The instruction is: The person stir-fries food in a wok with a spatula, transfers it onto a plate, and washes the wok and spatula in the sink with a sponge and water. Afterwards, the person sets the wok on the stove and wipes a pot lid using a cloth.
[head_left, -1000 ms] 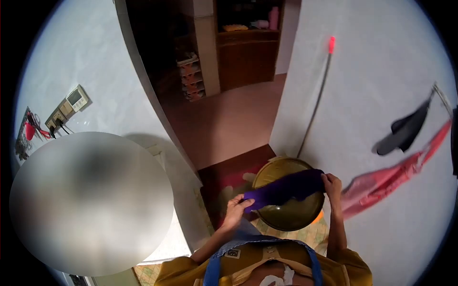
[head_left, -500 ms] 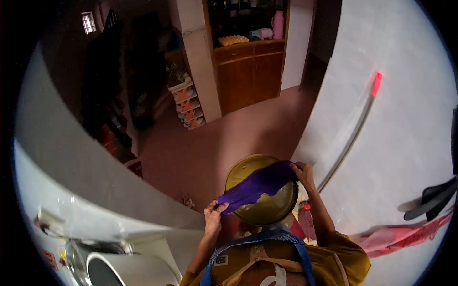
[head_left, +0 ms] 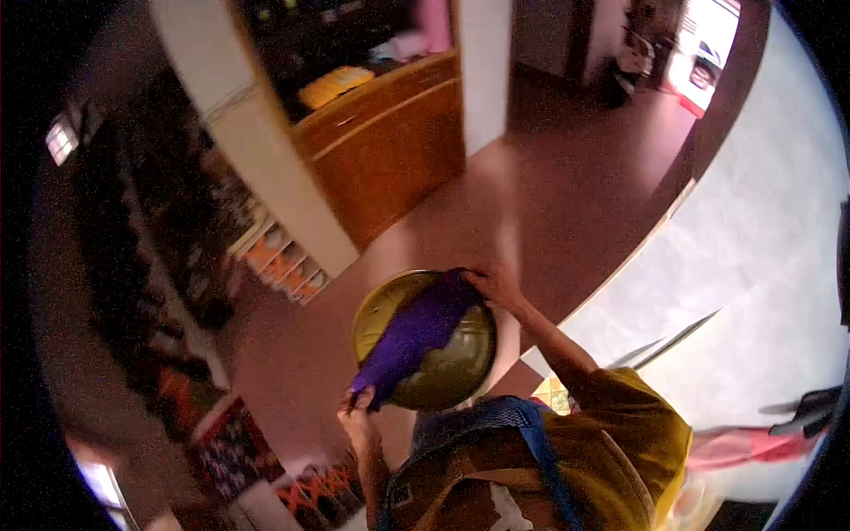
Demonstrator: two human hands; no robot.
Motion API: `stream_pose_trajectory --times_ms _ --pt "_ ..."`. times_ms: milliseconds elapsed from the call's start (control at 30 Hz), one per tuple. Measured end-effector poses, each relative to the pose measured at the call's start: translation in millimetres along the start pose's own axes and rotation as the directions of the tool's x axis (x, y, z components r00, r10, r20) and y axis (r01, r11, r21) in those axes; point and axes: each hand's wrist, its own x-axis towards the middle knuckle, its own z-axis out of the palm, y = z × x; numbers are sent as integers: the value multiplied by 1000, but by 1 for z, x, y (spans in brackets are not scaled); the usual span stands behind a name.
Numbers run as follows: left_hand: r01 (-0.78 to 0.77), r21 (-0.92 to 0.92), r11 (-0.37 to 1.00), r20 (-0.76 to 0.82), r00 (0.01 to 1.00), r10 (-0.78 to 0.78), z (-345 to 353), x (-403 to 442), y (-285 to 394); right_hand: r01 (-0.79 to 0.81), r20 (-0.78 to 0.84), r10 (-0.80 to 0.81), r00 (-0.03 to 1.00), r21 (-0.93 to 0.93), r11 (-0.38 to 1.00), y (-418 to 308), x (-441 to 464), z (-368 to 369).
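Observation:
A wide, round, yellowish metal pot [head_left: 460, 354] is held out in front of my body, seen from above. Across it lies a purple cloth [head_left: 416, 332], running from its near-left rim to its far-right rim. My left hand [head_left: 360, 423] is closed on the cloth's lower-left end at the rim. At the upper-right end, my right hand [head_left: 496, 288] grips the cloth against the rim. Whether the fingers also hold the metal beneath the cloth, I cannot tell.
A wooden cabinet [head_left: 390, 146] stands ahead, with a yellow egg tray [head_left: 336, 87] on its counter. Left of it is an orange-and-white rack [head_left: 282, 261]. A white wall [head_left: 753, 221] runs along the right. Reddish floor [head_left: 567, 190] leads to a bright doorway. A patterned mat [head_left: 237, 451] lies lower left.
My view has turned to the right and moved forward, bringing the bright doorway into sight. The pot and cloth have come along in both hands, and the grip looks the same.

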Motion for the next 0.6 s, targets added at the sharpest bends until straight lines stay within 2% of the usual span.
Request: stream_pose_trajectory --times_ms 33,67,100,133,167,200,233,300,333,400,433,467,500,533,567,600 --pt "-1 23 1000 -46 999 2 16 24 11 23 -47 -29 999 -117 993 22 26 14" --pt "12 39 999 0 1000 -12 22 50 11 -112 6 111 994 34 993 7 45 7" --pt "53 14 998 -35 998 -53 19 78 3 -249 64 241 968 187 950 -10 59 0" --pt "91 -15 996 -68 993 -92 39 104 6 -281 22 282 959 182 942 -1 78 -10" --pt "100 -2 995 -16 995 -100 60 127 14 -144 -80 153 985 108 984 7 98 -12" --pt "-162 -10 987 162 973 162 76 143 28 -89 -137 97 986 59 994 16 117 -13" --pt "-407 -72 910 326 853 407 91 161 42 -39 -192 39 981 4 999 24 135 -15" --pt "-598 -201 776 486 627 609 125 212 41 -78 -238 66 969 -45 996 39 172 -25" --pt "-652 -296 698 340 611 715 148 241 35 -97 -265 78 961 -61 993 45 189 -31" --pt "-670 -414 616 195 596 779 182 299 41 -202 -314 194 929 8 979 51 227 -43" --pt "-344 -268 900 249 877 410 238 289 61 -234 -356 219 908 1 972 94 225 -74" --pt "-142 -171 975 264 947 184 258 308 79 -308 -398 272 876 -29 951 110 236 -79" --pt "75 -79 994 263 963 -52 277 328 97 -379 -438 318 841 -56 924 119 248 -83" --pt "68 -38 997 431 901 -45 294 353 108 -435 -482 313 818 -163 886 115 258 -93" --pt "22 9 1000 562 827 -23 309 292 122 -436 -502 318 804 -135 890 102 205 -147" --pt "24 16 1000 594 804 -29 345 282 125 -522 -467 409 784 -142 841 109 190 -188"
